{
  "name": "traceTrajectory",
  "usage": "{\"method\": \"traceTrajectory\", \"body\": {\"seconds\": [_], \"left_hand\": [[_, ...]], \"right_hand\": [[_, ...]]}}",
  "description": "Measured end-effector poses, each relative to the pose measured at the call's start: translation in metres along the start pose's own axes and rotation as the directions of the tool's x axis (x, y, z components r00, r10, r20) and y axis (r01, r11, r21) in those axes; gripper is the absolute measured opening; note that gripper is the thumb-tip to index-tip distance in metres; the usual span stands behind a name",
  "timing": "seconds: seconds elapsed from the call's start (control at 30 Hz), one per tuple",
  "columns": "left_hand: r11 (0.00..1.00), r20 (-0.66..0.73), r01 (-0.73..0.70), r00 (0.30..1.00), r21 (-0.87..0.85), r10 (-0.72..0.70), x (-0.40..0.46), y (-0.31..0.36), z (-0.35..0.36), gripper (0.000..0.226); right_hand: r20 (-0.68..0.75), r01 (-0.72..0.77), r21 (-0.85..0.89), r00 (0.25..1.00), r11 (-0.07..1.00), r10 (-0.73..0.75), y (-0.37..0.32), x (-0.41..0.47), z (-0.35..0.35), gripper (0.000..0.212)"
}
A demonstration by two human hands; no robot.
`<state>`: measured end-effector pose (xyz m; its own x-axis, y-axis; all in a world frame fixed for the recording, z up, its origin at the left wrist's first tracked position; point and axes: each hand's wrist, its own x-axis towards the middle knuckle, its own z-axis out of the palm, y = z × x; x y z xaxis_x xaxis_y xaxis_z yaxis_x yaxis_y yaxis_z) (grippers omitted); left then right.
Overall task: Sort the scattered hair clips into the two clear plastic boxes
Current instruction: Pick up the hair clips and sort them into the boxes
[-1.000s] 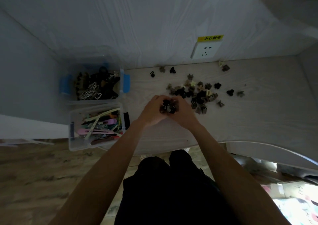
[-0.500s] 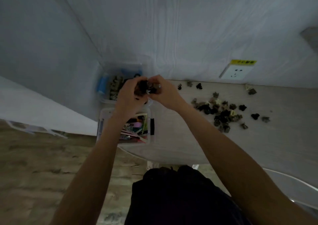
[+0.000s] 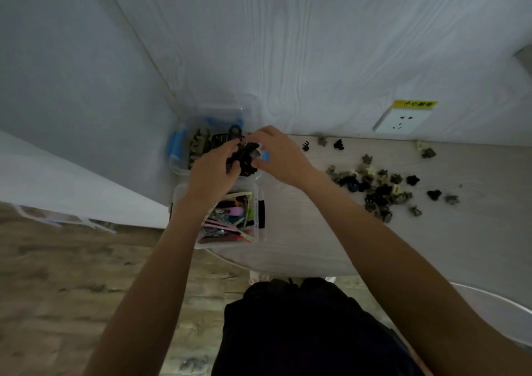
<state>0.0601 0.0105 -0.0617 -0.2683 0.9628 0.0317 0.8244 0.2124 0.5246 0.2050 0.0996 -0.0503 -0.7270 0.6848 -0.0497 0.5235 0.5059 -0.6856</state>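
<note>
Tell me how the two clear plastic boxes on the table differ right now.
The far box, with blue latches, holds dark and tan claw clips; the near box, with black latches, holds long flat clips in pink, green and cream. Both hands, left hand and right hand, hold a bunch of dark clips over the far box; only the left forearm crosses the near box. Both boxes are clear, lidless and sit side by side at the table's left end.
</note>
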Motion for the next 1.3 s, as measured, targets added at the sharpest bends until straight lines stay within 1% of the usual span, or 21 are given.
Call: {"method": "traceTrajectory", "body": {"seconds": [0.07, 0.13, 0.17, 0.23, 0.3, 0.37, 0.43, 0.5, 0.57, 0.63, 0.67, 0.73, 0.83, 0.87, 0.93, 1.1, 1.2, 1.3], "left_hand": [[0.988, -0.118, -0.135, 0.982, 0.078, 0.144, -0.004, 0.003, 0.005, 0.036], [0.949, -0.238, -0.290, 0.920, 0.124, 0.312, -0.009, 0.014, 0.013, 0.028], [0.928, -0.267, -0.355, 0.889, 0.111, 0.372, -0.011, 0.022, 0.019, 0.024], [0.890, -0.243, -0.456, 0.861, 0.018, 0.446, -0.015, 0.044, 0.037, 0.023], [0.867, -0.146, -0.489, 0.869, -0.100, 0.473, -0.016, 0.069, 0.060, 0.026], [0.877, 0.007, -0.449, 0.890, -0.173, 0.456, -0.013, 0.094, 0.085, 0.037], [0.929, 0.253, -0.332, 0.896, -0.161, 0.364, -0.004, 0.110, 0.108, 0.061], [0.969, 0.430, -0.240, 0.869, -0.067, 0.245, 0.010, 0.121, 0.129, 0.083], [0.984, 0.524, -0.178, 0.840, 0.022, 0.140, 0.024, 0.123, 0.143, 0.098], [0.982, 0.571, -0.175, 0.814, 0.071, 0.104, 0.034, 0.123, 0.155, 0.106], [0.973, 0.584, -0.213, 0.802, 0.088, 0.123, 0.035, 0.124, 0.160, 0.108], [0.940, 0.598, -0.328, 0.773, 0.095, 0.209, 0.034, 0.125, 0.167, 0.106], [0.895, 0.589, -0.443, 0.736, 0.048, 0.333, 0.023, 0.123, 0.173, 0.094], [0.895, 0.573, -0.445, 0.740, 0.024, 0.353, 0.020, 0.121, 0.174, 0.089], [0.914, 0.554, -0.406, 0.757, -0.017, 0.346, 0.016, 0.117, 0.175, 0.082], [0.952, 0.515, -0.269, 0.801, -0.145, 0.305, 0.006, 0.121, 0.175, 0.059], [0.966, 0.507, -0.220, 0.822, -0.139, 0.260, 0.003, 0.126, 0.173, 0.052], [0.969, 0.502, -0.204, 0.830, -0.135, 0.245, 0.004, 0.126, 0.173, 0.046]], "right_hand": [[-0.165, 0.012, -0.006, 0.986, 1.000, -0.013, 0.009, -0.026, -0.006, 0.034], [-0.298, -0.043, -0.025, 0.954, 0.999, 0.034, 0.024, -0.061, -0.010, 0.028], [-0.344, -0.093, -0.030, 0.936, 0.995, 0.077, 0.033, -0.080, -0.011, 0.027], [-0.406, -0.245, 0.000, 0.886, 0.970, 0.224, 0.054, -0.119, -0.010, 0.026], [-0.451, -0.432, 0.058, 0.793, 0.900, 0.409, 0.077, -0.154, -0.007, 0.027], [-0.479, -0.581, 0.055, 0.699, 0.812, 0.532, 0.100, -0.179, -0.006, 0.035], [-0.424, -0.703, 0.051, 0.628, 0.709, 0.653, 0.116, -0.194, -0.006, 0.053], [-0.333, -0.774, 0.067, 0.577, 0.629, 0.745, 0.129, -0.203, -0.010, 0.073], [-0.281, -0.790, 0.087, 0.565, 0.607, 0.776, 0.136, -0.202, -0.008, 0.088], [-0.254, -0.787, 0.118, 0.566, 0.606, 0.784, 0.137, -0.195, -0.006, 0.095], [-0.249, -0.778, 0.131, 0.574, 0.614, 0.780, 0.136, -0.190, -0.004, 0.097], [-0.240, -0.762, 0.137, 0.595, 0.633, 0.767, 0.135, -0.180, 0.001, 0.095], [-0.212, -0.750, 0.094, 0.628, 0.655, 0.749, 0.130, -0.167, 0.006, 0.084], [-0.216, -0.740, 0.078, 0.641, 0.668, 0.736, 0.130, -0.163, 0.008, 0.079], [-0.234, -0.720, 0.068, 0.662, 0.691, 0.712, 0.131, -0.157, 0.011, 0.070], [-0.227, -0.710, 0.105, 0.664, 0.696, 0.712, 0.132, -0.154, 0.011, 0.060], [-0.255, -0.680, 0.106, 0.686, 0.725, 0.681, 0.130, -0.155, 0.011, 0.049], [-0.277, -0.663, 0.131, 0.689, 0.737, 0.670, 0.128, -0.155, 0.011, 0.041]]}}
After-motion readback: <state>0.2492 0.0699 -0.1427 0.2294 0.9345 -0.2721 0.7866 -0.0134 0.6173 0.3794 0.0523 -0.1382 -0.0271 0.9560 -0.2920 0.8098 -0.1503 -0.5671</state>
